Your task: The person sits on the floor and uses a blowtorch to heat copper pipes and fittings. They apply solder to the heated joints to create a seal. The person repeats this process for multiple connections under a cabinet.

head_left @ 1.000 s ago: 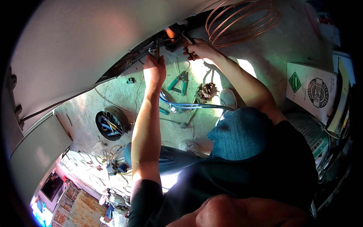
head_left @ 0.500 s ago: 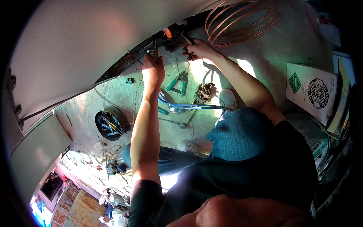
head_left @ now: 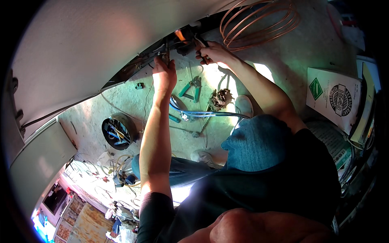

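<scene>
My left hand (head_left: 164,75) is closed on a small metal fitting or tool (head_left: 161,56) in the dark recess (head_left: 142,60) under a pale appliance panel (head_left: 81,40); exactly what it grips is hard to tell. To its right, my right hand (head_left: 212,54) is closed on dark-handled pliers (head_left: 203,42), their tips reaching into the recess. An orange glow or part (head_left: 180,35) shows between them. Below my hands lie green-handled pliers (head_left: 196,93) and a crumpled dark clump (head_left: 221,97) on the floor.
A copper tubing coil (head_left: 259,24) lies at upper right. A round tool container (head_left: 118,131) sits at left, with tangled hoses (head_left: 121,170) below it. Bundled blue tubes (head_left: 210,114) cross near my shoe (head_left: 244,106). White boxes (head_left: 332,93) stand at right.
My left hand and the metal piece in it have shifted very slightly up and left. My right hand stays in the same place.
</scene>
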Motion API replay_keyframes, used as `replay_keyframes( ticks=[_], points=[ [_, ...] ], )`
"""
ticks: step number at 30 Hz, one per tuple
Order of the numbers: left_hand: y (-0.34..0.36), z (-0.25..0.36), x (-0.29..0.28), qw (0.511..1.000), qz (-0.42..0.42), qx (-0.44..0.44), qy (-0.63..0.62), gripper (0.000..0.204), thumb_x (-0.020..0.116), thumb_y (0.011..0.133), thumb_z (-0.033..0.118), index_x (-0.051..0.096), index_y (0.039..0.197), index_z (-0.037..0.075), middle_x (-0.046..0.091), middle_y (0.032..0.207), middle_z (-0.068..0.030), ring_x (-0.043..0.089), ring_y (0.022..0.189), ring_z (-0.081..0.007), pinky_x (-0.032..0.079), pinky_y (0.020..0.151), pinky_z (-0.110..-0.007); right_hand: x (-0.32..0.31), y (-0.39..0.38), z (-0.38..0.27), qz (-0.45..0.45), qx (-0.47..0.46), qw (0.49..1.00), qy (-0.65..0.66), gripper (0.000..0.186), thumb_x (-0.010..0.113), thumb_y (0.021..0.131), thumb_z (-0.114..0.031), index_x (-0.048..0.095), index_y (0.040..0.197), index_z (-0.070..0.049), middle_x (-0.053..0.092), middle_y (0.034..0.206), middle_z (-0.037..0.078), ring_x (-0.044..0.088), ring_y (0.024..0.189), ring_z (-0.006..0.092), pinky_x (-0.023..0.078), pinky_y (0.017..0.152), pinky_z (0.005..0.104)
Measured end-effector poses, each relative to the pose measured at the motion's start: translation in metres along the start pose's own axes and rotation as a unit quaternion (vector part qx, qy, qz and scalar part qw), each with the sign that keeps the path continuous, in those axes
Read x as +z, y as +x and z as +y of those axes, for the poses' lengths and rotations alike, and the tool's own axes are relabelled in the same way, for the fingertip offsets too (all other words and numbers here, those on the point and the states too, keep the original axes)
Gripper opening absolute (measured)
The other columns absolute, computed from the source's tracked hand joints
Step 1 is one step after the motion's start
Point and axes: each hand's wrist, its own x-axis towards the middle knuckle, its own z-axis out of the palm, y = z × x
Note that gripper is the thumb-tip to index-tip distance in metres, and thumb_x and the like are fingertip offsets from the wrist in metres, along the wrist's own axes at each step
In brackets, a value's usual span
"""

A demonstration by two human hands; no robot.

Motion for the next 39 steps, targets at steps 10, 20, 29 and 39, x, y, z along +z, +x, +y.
replay_keyframes(
  ticks=[10, 20, 29, 39],
  points=[
    [-0.002, 0.001, -0.002, 1.000, -0.008, -0.011, -0.010, 0.041, 0.065, 0.094, 0.022, 0.040, 0.115, -0.003, 0.066, 0.089, -0.0331, 0.064, 0.082, -0.0547, 0.051, 0.069, -0.060, 0.003, -0.005, -0.008, -0.007, 0.013, 1.000, -0.018, 0.032, 0.055, 0.089, -0.004, 0.059, 0.121, -0.001, 0.064, 0.114, 0.010, 0.067, 0.107, 0.0208, 0.061, 0.084, 0.0368],
    [-0.002, 0.005, -0.002, 1.000, -0.013, -0.011, -0.008, 0.040, 0.065, 0.093, 0.020, 0.039, 0.114, -0.002, 0.066, 0.089, -0.0337, 0.064, 0.082, -0.0548, 0.051, 0.069, -0.060, 0.001, -0.002, -0.006, -0.005, 0.016, 1.000, -0.020, 0.032, 0.054, 0.089, -0.004, 0.059, 0.121, -0.001, 0.064, 0.115, 0.010, 0.067, 0.108, 0.0208, 0.061, 0.084, 0.0370],
    [-0.002, 0.002, 0.000, 1.000, -0.010, 0.003, -0.009, 0.040, 0.065, 0.093, 0.021, 0.039, 0.113, -0.003, 0.066, 0.089, -0.0339, 0.064, 0.082, -0.0549, 0.052, 0.069, -0.060, 0.003, -0.003, -0.004, 0.001, -0.004, 1.000, -0.003, 0.031, 0.057, 0.087, -0.006, 0.060, 0.117, -0.001, 0.064, 0.109, 0.011, 0.069, 0.103, 0.0226, 0.062, 0.077, 0.0360],
    [-0.001, 0.004, 0.000, 1.000, -0.005, -0.022, 0.005, 0.046, 0.070, 0.091, 0.025, 0.041, 0.112, -0.004, 0.065, 0.094, -0.0346, 0.064, 0.086, -0.0543, 0.053, 0.071, -0.058, 0.002, -0.004, -0.003, 0.003, -0.010, 1.000, 0.004, 0.030, 0.057, 0.087, -0.005, 0.060, 0.117, 0.000, 0.064, 0.108, 0.011, 0.069, 0.103, 0.0230, 0.061, 0.075, 0.0358]
  ],
)
